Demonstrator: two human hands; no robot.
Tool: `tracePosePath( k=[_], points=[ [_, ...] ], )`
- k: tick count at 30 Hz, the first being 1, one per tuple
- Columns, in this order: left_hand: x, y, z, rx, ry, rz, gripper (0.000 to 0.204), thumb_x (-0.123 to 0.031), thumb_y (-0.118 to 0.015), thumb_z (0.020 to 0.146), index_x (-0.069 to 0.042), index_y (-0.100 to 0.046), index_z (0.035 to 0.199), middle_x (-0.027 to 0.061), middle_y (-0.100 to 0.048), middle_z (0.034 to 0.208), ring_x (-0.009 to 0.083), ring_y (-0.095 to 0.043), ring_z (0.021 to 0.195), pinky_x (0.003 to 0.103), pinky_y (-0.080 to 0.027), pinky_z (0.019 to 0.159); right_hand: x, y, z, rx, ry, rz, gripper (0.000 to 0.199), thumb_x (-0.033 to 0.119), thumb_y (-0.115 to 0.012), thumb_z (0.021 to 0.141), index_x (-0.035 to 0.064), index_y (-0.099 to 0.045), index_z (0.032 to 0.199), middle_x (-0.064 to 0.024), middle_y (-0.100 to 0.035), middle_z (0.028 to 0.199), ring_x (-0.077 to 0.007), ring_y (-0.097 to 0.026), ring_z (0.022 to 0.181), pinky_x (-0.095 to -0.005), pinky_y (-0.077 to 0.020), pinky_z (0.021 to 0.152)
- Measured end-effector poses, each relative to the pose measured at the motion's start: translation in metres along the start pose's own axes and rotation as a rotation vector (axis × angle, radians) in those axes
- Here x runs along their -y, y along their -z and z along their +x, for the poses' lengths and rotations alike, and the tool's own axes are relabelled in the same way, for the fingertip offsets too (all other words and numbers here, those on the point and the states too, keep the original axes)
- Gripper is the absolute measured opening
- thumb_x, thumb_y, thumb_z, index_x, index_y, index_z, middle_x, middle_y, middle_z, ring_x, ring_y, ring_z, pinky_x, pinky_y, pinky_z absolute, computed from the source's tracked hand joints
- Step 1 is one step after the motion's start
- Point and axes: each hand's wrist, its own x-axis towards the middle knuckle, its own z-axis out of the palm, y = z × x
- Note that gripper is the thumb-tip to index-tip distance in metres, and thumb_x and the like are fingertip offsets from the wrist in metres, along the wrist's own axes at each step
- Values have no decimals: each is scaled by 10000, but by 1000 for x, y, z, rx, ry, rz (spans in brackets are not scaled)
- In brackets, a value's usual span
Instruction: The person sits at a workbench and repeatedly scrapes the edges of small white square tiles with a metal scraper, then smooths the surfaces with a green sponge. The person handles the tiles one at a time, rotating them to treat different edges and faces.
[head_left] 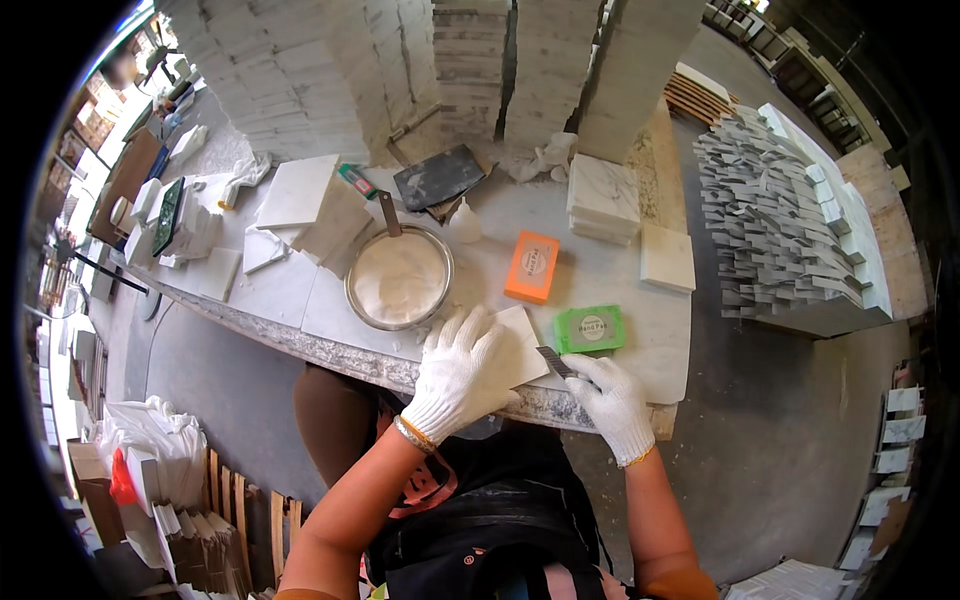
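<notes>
At the bench edge, left hand (462, 365) flat on tile (520, 345); right hand's (612, 400) grip closed around scraper (553, 361).

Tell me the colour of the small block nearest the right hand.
Green block, with a pale round label, just beyond the right hand; head view.

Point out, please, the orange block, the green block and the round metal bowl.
orange block (532, 266): head view, middle of its top face.
green block (590, 329): head view, centre of its top.
round metal bowl (351, 293): head view, left rim.
</notes>
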Motion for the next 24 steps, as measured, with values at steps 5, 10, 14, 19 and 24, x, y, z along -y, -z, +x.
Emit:
tracePosePath(
  k=[5,10,14,19,24],
  points=[
    [21,-4,1,-8,-109,-85,900,-343,-926,525,-131,-574,1326,144,-481,1495,410,-454,1374,550,-402,1090,-2,-4,12,33,25,-44,285,148,-718,865,161,-738,1150,-96,-695,910,-289,-681,818,-391,-551,734],
    [36,-13,-2,-28,-146,-118,889,-372,-922,556,-127,-581,1339,151,-476,1516,406,-448,1391,544,-395,1108,-1,-8,14,53,54,-42,273,203,-712,876,175,-742,1146,-98,-696,913,-299,-680,822,-391,-551,734],
    [36,-13,-2,-41,-151,-147,877,-383,-917,567,-123,-586,1337,155,-485,1511,401,-451,1394,537,-389,1118,1,-6,15,64,66,-101,275,188,-715,881,157,-744,1152,-111,-698,907,-296,-681,811,-385,-550,731],
    [37,-14,-2,-60,-156,-165,862,-386,-907,573,-122,-592,1332,160,-490,1506,404,-459,1384,537,-389,1119,1,-5,12,84,98,-91,273,150,-724,880,105,-744,1148,-132,-700,897,-289,-685,798,-374,-548,730],
    [39,-15,-3,-62,-158,-160,849,-381,-903,571,-125,-602,1322,160,-499,1497,405,-469,1375,535,-391,1118,8,-3,9,110,41,-120,286,136,-720,884,103,-738,1168,-141,-707,929,-294,-690,825,-369,-556,755]
  ],
)
